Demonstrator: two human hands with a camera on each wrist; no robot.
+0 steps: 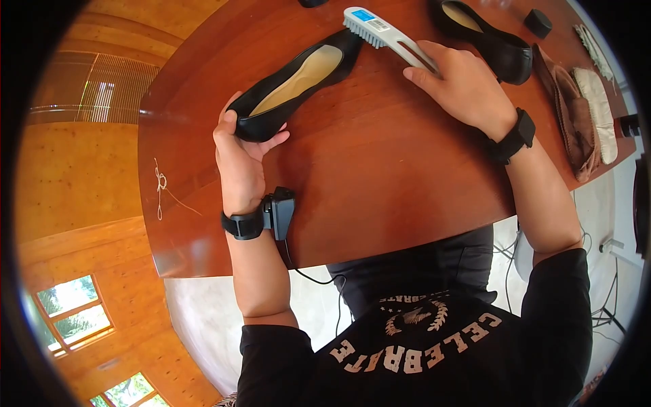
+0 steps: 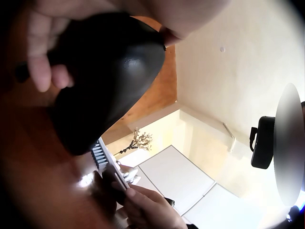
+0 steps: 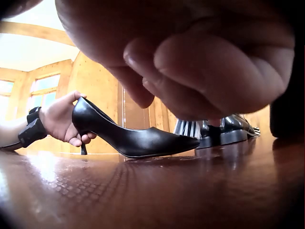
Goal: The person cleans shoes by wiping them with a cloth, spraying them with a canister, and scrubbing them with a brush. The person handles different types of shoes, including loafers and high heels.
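Shoe (image 1: pixel 268 95), black with a pale insole, was in the left hand (image 1: pixel 244 163), whose thumb and fingers were clamped round its heel end, over the desk (image 1: pixel 380 176). Its toe pointed away from that hand, close to the bristles of the brush (image 1: pixel 381 32). The right hand (image 1: pixel 471 91) had its fingers curled round the brush's handle. The other shoe (image 1: pixel 498 49) sat just beyond the right hand, the brown cloth (image 1: pixel 566 112) lay to its right, and a thin string (image 1: pixel 161 182) lay left of the left hand.
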